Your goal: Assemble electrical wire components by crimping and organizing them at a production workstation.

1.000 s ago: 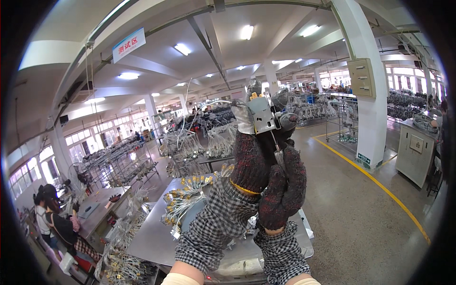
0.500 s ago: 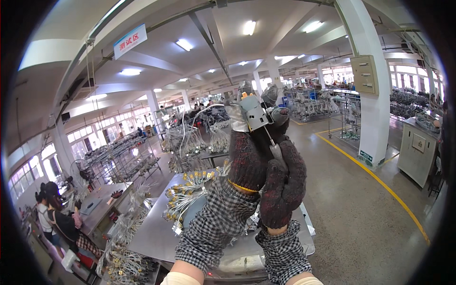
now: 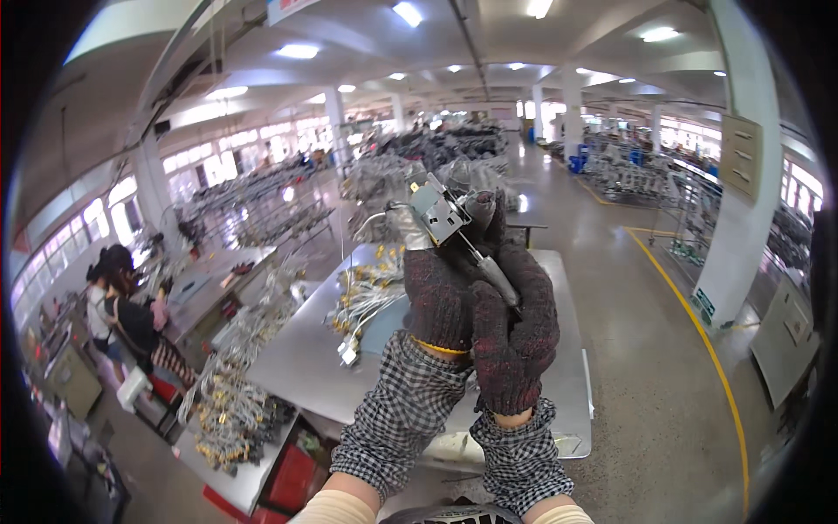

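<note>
My left hand [image 3: 439,293], in a dark knitted glove with silver tape about the fingers, holds up a small silver metal box-shaped part [image 3: 439,215] with slots in its face. A slim screwdriver-like tool [image 3: 496,275], with a thin metal shaft and grey handle, is gripped in my gloved right hand [image 3: 522,341]. Its shaft points up at the lower edge of the part; whether the tip touches is hidden. Both hands are close together above a metal table [image 3: 301,349]. On it lies a bundle of white cords with yellowish ends [image 3: 371,284].
Left of the table is a heap of cable bundles [image 3: 231,410] on a low bench, above red bins [image 3: 292,472]. Two people stand at a workbench [image 3: 205,297] farther left. Racks of cables fill the back. A pillar [image 3: 742,210] and a grey cabinet [image 3: 786,341] stand right.
The view has turned left and down, so more of the low bench and red bins shows. My hands still hold the metal part and the tool, close together; the part has tilted.
</note>
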Demonstrator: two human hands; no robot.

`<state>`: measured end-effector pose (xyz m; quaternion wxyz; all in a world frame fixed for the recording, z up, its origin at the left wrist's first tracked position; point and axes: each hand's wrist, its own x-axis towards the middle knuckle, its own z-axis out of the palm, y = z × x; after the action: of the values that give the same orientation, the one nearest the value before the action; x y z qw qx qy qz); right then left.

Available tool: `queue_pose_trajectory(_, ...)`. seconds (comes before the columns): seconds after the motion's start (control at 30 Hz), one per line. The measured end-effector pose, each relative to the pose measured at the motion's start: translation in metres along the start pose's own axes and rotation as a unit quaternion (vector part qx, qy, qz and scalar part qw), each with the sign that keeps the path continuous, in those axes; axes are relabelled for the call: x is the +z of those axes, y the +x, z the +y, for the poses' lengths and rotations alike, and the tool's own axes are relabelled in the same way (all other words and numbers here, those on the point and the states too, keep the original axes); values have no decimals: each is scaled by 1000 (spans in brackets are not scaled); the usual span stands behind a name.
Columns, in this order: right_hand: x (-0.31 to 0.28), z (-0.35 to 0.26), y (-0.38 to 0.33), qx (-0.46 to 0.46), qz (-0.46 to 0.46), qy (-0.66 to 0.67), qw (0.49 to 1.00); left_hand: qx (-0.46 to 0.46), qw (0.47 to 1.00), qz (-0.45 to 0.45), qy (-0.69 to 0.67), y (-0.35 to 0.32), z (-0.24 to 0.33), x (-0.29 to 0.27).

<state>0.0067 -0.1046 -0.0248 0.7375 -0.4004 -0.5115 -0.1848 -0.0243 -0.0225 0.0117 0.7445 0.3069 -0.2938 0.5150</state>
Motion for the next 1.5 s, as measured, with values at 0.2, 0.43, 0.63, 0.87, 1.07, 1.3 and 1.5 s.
queue_pose_trajectory(0.2,34,7,-27,-9,-103,20,994,57,991,108,49,-31,50,-29)
queue_pose_trajectory(0.43,86,-5,-75,57,-216,79,971,184,961,208,8,-73,111,-60)
queue_pose_trajectory(0.63,118,-12,-107,126,-290,130,940,214,922,319,55,-107,153,-86)
queue_pose_trajectory(0.87,139,-2,-130,88,-334,131,929,206,925,319,26,-135,178,-114)
queue_pose_trajectory(1.07,148,-3,-132,70,-333,177,923,228,913,335,49,-133,185,-102)
queue_pose_trajectory(1.3,160,-11,-134,107,-322,186,922,228,934,268,62,-142,197,-112)
queue_pose_trajectory(1.5,161,-12,-136,99,-359,137,918,289,908,298,58,-140,198,-108)
